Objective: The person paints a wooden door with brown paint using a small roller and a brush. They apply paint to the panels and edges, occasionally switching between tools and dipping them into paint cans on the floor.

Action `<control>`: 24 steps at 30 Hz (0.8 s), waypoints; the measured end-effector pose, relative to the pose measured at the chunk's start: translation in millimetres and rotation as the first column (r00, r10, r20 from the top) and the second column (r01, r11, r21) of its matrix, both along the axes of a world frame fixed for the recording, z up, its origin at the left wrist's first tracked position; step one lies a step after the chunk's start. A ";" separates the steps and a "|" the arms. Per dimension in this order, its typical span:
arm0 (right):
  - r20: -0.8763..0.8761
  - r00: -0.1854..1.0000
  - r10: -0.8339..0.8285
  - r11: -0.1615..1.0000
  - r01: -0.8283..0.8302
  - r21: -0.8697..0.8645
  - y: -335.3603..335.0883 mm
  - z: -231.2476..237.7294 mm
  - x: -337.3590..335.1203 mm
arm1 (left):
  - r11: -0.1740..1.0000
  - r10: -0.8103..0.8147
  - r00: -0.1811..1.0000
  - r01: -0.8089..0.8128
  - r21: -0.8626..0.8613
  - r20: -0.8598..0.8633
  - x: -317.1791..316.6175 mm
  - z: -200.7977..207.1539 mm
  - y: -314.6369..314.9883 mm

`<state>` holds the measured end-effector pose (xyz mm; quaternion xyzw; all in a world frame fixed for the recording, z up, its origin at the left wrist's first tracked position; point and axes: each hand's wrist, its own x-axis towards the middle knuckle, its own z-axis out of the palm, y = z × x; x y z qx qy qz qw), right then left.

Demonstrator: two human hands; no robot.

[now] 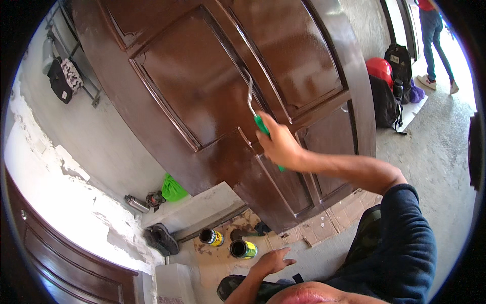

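Note:
My right hand (279, 143) is closed around the green handle of a paint roller (250, 96). Its bent metal rod reaches up to a raised moulding on the dark brown panelled door (190, 76); the roller head is hard to make out against the brown. Glossy, wet-looking finish covers the door's upper panels. Low at the front, my left hand (272, 261) holds nothing and has its fingers apart. Close to it stands an open can (250, 249) with a yellow and green label. A second open can (217, 238), with a yellow label, is just beyond.
Stained cardboard (329, 220) lies under the door's lower end, with a dark-headed brush-like tool (259, 229) beside the cans. Dark shoes (161, 239), a metal bottle (135, 203) and a green bag (173, 188) sit at left. Backpacks (400, 63) and a red helmet (379, 70) are at right; a person (433, 38) stands beyond.

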<state>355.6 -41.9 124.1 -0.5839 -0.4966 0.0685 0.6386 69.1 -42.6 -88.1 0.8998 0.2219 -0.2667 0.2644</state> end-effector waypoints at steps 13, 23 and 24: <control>-0.305 0.910 0.281 0.957 -0.289 0.020 -103.3 -131.9 7.6 | 0.993 0.110 0.993 -0.109 -0.034 0.047 26.8 -19.3 7.4; -0.214 0.865 0.454 0.891 -0.442 0.103 -132.4 -129.1 16.9 | 0.990 0.102 0.935 -0.063 -0.125 0.340 79.1 -43.1 -3.3; -0.285 0.839 0.463 0.886 -0.451 0.110 -136.7 -126.5 22.0 | 0.989 0.092 0.945 -0.050 -0.140 0.314 85.3 -40.1 -10.6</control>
